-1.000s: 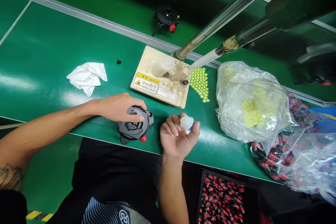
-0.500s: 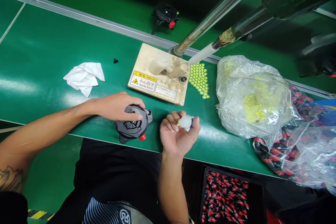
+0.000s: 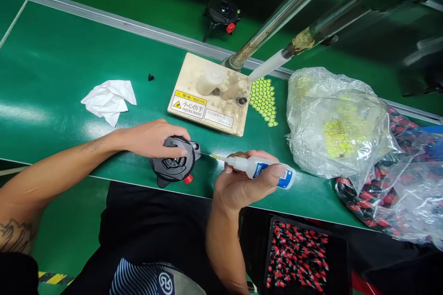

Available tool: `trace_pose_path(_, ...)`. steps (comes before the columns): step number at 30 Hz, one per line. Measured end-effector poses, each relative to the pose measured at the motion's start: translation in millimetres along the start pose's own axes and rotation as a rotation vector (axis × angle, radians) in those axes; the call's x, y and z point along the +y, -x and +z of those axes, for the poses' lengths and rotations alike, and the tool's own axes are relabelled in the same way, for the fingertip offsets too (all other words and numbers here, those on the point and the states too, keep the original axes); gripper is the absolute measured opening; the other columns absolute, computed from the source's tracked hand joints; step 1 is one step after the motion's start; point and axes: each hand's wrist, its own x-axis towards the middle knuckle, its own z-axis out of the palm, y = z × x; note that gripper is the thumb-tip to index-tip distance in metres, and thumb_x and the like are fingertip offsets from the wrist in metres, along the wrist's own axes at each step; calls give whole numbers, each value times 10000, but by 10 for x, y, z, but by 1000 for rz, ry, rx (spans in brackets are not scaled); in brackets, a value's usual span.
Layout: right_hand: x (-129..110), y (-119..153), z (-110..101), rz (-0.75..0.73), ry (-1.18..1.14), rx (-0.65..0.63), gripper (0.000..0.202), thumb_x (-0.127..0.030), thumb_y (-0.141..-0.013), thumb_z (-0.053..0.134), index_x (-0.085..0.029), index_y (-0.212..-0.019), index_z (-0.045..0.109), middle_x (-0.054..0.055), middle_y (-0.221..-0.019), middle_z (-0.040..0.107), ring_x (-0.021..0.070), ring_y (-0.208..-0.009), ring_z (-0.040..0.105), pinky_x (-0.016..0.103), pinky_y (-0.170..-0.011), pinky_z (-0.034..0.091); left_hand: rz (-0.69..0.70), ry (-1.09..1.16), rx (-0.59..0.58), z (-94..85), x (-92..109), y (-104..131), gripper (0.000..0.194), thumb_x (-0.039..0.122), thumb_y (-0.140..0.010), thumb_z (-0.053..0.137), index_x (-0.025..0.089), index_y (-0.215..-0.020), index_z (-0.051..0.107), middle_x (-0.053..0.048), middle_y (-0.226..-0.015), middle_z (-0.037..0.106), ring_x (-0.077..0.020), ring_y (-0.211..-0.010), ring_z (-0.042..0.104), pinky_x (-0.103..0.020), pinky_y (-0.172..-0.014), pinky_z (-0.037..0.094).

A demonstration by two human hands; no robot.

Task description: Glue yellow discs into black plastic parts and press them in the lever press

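My left hand (image 3: 155,139) is closed on the upper left rim of a round black part (image 3: 176,166) with a small red knob (image 3: 188,178), lying at the front of the bench. In my right hand (image 3: 242,184) is a white glue bottle (image 3: 258,168) with a blue label reading in part "...OCTITE". The bottle lies nearly level, its thin needle tip pointing left at the small round hole in the black part's right-hand lug (image 3: 195,147). The needle's end is very close to the lug; I cannot tell whether it touches.
Behind stands a cream press base (image 3: 207,117) with a warning label and a metal post. Small yellow-green discs (image 3: 263,101) lie beside it. Plastic bags (image 3: 308,147) are at right, white tissue (image 3: 110,101) at left. A similar black part (image 3: 223,16) stands at the back; a tray (image 3: 268,258) holds red-black pieces.
My right hand has turned the glue bottle from end-on to lengthwise, bringing its needle left toward the black part's lug. My left hand keeps its hold on the part.
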Motion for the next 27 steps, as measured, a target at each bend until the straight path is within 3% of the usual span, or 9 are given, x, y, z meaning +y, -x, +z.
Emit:
trace_pose_path(9,33,13,58,-341,286,121,311,-545,-980,584,-267,-848,626,15,-749,520,182,-594,509,361,-537,385,-4,23,-13,-17,18,8,303,401,-998,610,218,-1197,746,-17,-1006,819,-159,-784,724,-254,-658,455)
trace_pose_path(15,126,58,-26,-410,329,22,303,-537,-996,624,-254,-904,681,28,-827,651,211,-651,639,391,-578,474,2,25,-9,-8,18,-2,311,401,-995,616,213,-1205,747,-25,-1023,822,-165,-806,733,-255,-663,457)
trace_pose_path(22,164,-20,-40,-657,301,-30,276,-450,-1001,671,-188,-920,709,15,-798,701,165,-598,663,318,-509,502,-10,24,-13,-21,31,5,319,398,-999,613,212,-1223,744,-21,-1050,823,-159,-836,738,-238,-681,462)
trace_pose_path(27,151,-21,-26,-701,324,-43,258,-423,-1017,646,-184,-934,696,17,-810,691,163,-617,661,311,-520,504,-7,28,-13,-18,29,4,317,403,-1005,612,219,-1227,743,-15,-1052,822,-156,-844,739,-233,-697,468)
